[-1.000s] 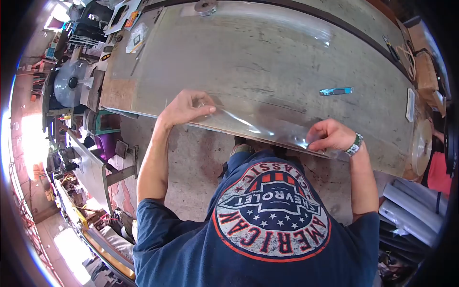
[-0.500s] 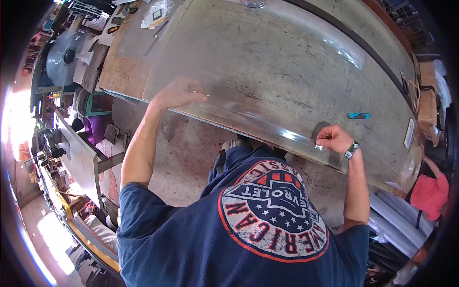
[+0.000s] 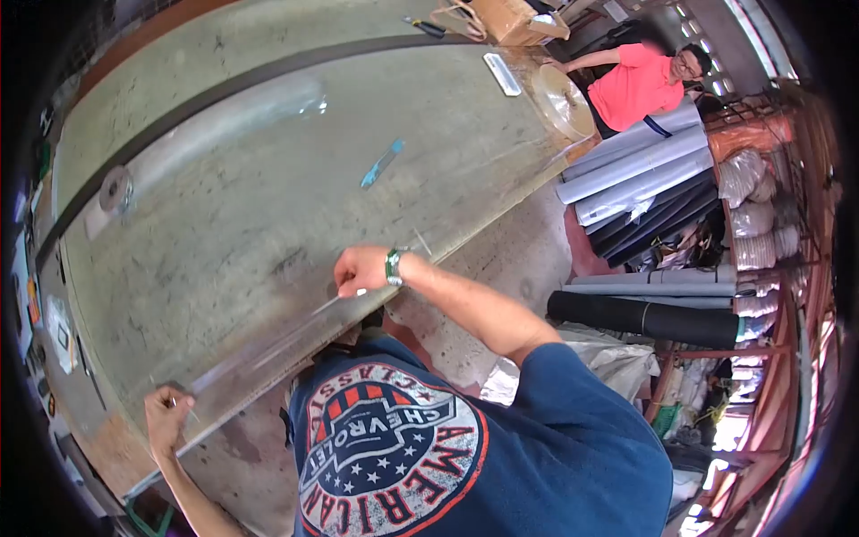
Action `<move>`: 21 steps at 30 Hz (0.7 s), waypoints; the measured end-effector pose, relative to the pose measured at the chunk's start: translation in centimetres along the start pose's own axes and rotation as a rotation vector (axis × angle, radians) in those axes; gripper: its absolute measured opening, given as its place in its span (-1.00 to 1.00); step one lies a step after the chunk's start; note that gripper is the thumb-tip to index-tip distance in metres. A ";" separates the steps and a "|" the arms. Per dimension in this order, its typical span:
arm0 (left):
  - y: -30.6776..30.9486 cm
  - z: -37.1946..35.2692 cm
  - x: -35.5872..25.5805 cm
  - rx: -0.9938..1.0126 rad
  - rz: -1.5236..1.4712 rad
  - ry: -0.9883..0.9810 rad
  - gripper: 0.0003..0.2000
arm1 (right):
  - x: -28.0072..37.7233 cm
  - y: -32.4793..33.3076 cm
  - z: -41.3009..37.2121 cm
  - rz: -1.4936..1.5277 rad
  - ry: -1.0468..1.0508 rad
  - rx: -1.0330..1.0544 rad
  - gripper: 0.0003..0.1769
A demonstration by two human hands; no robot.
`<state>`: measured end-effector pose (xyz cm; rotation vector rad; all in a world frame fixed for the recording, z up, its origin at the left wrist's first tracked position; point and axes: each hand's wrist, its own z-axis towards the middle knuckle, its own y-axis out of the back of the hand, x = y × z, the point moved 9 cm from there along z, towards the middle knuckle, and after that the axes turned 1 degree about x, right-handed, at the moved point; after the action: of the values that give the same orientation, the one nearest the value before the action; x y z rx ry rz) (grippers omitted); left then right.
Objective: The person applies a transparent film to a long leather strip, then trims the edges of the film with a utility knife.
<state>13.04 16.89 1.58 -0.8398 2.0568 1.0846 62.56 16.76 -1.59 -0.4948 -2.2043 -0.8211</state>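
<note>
Along the near edge of the worktable (image 3: 259, 242), a clear plastic sheet (image 3: 255, 358) lies between my hands. My left hand (image 3: 170, 413) pinches the sheet's edge at the table's lower left corner. Fingers bent together, my right hand (image 3: 364, 271), with a watch on its wrist, grips the same edge further right. A blue cutter (image 3: 383, 163) lies on the table beyond my right hand. A clear roll (image 3: 114, 191) sits near the table's far left side.
At the table's right end are a large coil (image 3: 564, 101) and a white strip (image 3: 502, 74). A person in a pink shirt (image 3: 633, 87) stands beside it. A cardboard box (image 3: 512, 21) is behind. Grey rolls (image 3: 640, 170) and a black roll (image 3: 646, 319) lie at the right.
The view has turned toward the right, so the table and both hands appear further left. Both hands still pinch the sheet's edge. The person in pink now shows more fully.
</note>
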 end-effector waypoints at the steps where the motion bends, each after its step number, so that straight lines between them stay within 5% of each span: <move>1: 0.1 0.0 -0.1 -0.012 0.005 0.026 -0.71 | 0.4 0.1 -0.1 0.003 0.025 -0.023 -0.71; 13: 0.1 -0.9 0.1 -0.049 -0.010 0.041 -0.59 | 1.1 0.1 -2.6 0.003 0.135 -0.145 -0.69; 18: 0.1 -1.4 0.3 -0.030 0.052 0.099 -0.61 | -6.1 6.1 -9.3 -0.123 0.087 -0.169 -0.63; 21: 0.3 -2.1 0.3 -0.138 0.124 0.086 -0.64 | -13.9 12.0 -16.3 -0.265 -0.135 -0.200 -0.64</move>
<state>12.13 15.13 2.43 -0.8480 2.1484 1.2904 86.59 12.91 1.78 -0.3660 -2.3565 -1.1874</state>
